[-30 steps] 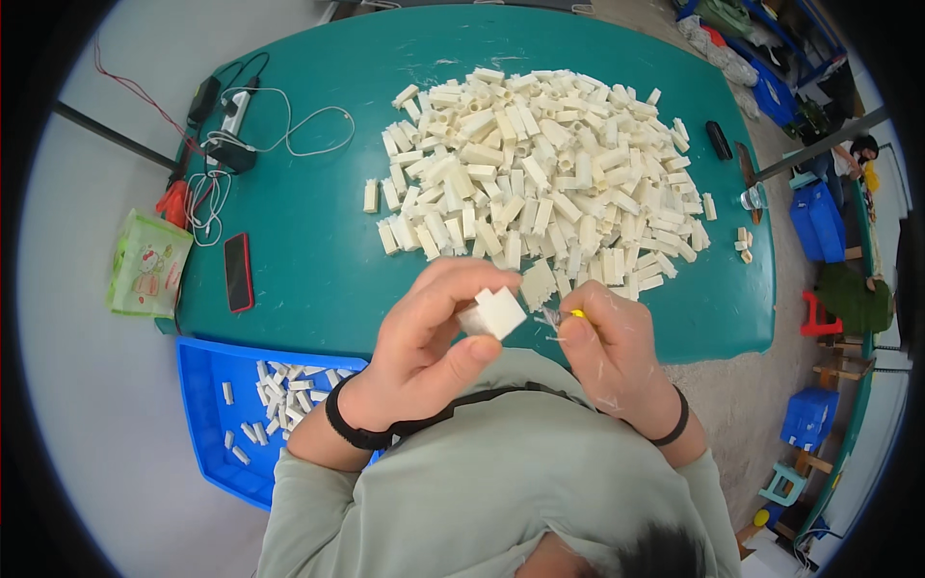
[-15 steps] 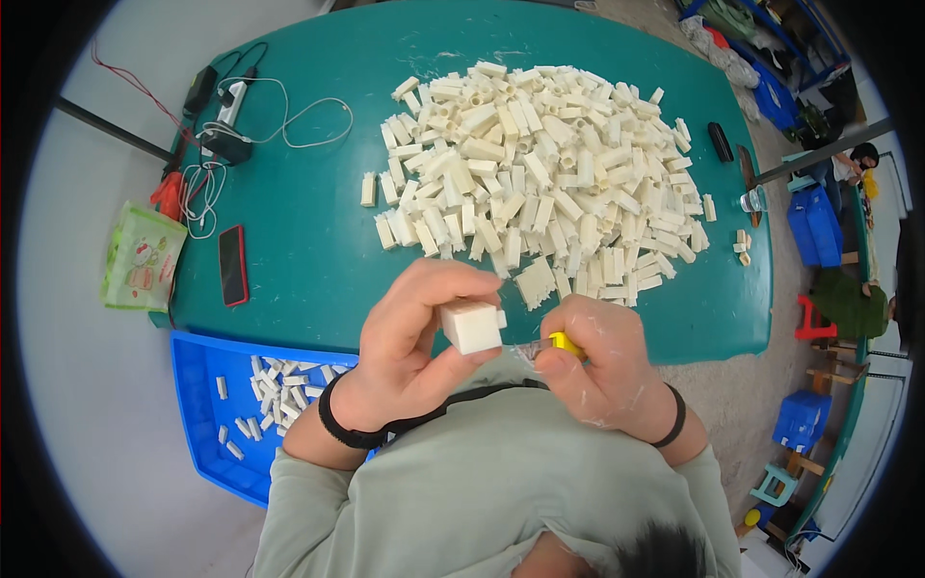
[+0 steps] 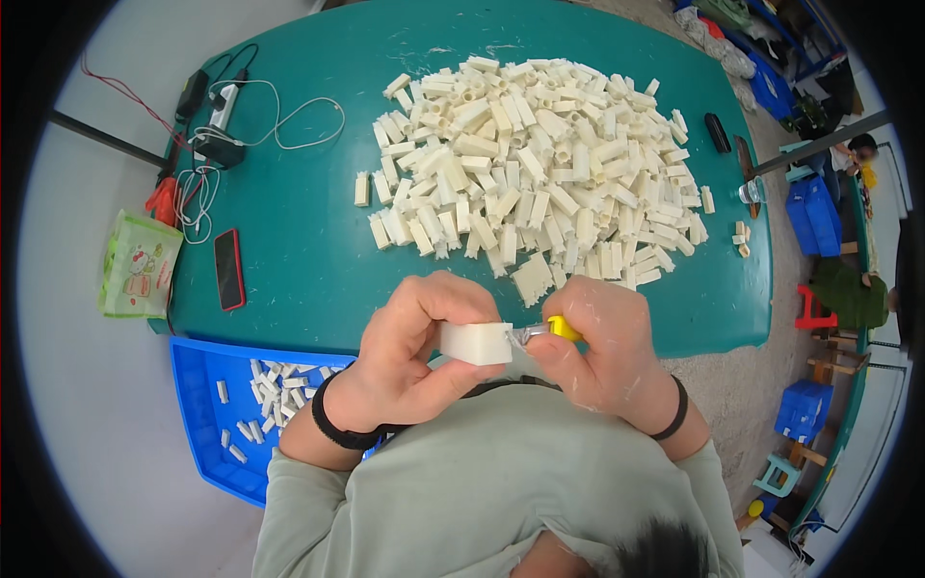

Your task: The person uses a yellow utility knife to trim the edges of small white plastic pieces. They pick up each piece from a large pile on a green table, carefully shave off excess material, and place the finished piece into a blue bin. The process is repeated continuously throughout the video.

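Observation:
Between the thumb and fingers of my left hand is a white rectangular plastic piece, held level above my lap. My right hand is closed around a yellow-handled knife. Its short metal blade meets the right end of the piece, with thin whitish shavings around it. Beyond both hands, a large heap of cream plastic pieces covers the middle of the green table. One wider square piece lies at the heap's near edge, just past my hands.
A blue tray with several white pieces sits at lower left. Along the table's left side are a red-edged phone, a power strip with cables and a green bag. A black object and a cup stand at right.
My left hand has turned the white piece so a long side shows. The knife blade has come against its right end, and my right hand has shifted slightly up and nearer the piece.

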A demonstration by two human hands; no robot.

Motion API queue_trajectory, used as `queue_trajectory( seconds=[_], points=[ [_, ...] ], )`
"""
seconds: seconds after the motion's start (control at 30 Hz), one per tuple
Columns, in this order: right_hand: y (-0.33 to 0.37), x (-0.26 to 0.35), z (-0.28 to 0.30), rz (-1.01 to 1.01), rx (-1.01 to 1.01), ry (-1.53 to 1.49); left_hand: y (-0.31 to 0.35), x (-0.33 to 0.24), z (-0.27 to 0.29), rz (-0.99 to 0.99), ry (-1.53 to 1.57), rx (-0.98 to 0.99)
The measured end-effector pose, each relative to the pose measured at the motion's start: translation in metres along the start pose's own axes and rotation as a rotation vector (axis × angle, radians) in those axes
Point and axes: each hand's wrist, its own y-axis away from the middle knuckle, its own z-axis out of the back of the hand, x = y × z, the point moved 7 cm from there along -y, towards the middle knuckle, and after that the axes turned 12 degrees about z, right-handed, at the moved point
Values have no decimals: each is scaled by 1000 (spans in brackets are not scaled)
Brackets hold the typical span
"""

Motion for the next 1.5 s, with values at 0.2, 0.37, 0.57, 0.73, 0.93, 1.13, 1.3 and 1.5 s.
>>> queue_trajectory(
  seconds=[0.2, 0.37, 0.57, 0.73, 0.93, 1.13, 1.3, 1.5],
  points=[
    [3, -10, 5, -74, -101, 126, 2, 1, -4, 71, 99, 113],
    [8, -14, 1, -249, -41, -100, 3, 4, 4, 180, 170, 46],
    [10, -9, -8, -323, -18, -270, 5, 4, 12, 74, -21, -120],
    [9, -7, -12, -352, 13, -249, 9, -7, 13, -39, -235, -309],
    [8, -9, -15, -324, 16, -196, 7, -18, 6, -187, -545, -354],
    [11, -25, -22, -400, 47, -99, 13, -20, 7, -259, -557, -319],
    [14, -36, -25, -499, 88, -192, 47, 19, 51, 268, -353, -579],
    [18, -50, -21, -540, 58, -268, 150, 44, 150, 739, -1477, -843]
  ],
)
